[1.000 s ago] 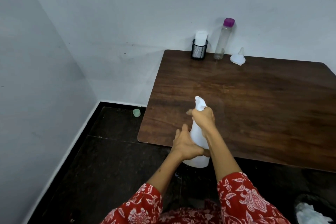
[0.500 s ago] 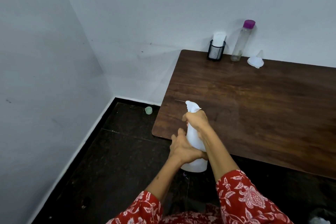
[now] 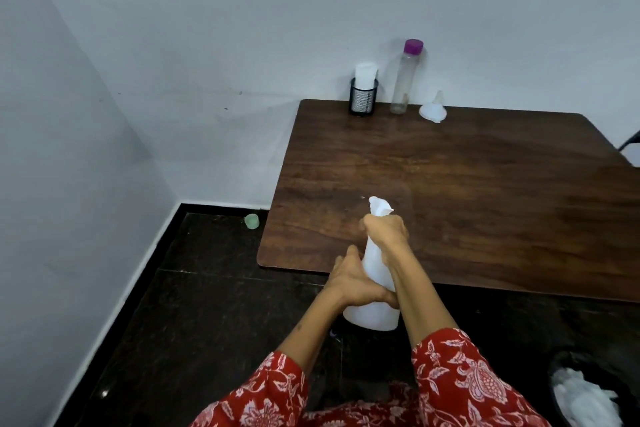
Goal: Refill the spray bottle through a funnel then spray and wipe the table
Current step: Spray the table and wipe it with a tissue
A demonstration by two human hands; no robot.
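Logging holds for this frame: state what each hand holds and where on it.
Both hold the white spray bottle. The right hand grips its neck just under the spray head; the left hand wraps the lower body near the base.

right hand (image 3: 385,231) grips high, left hand (image 3: 353,279) wraps lower, both forearms extended forward.

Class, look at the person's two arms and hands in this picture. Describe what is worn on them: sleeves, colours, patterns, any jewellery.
Both arms wear loose red sleeves with a pale floral print, the left sleeve and the right sleeve ending around the elbow. The forearms are bare. The left hand and right hand wear no gloves; no watch, bangle or ring is visible.
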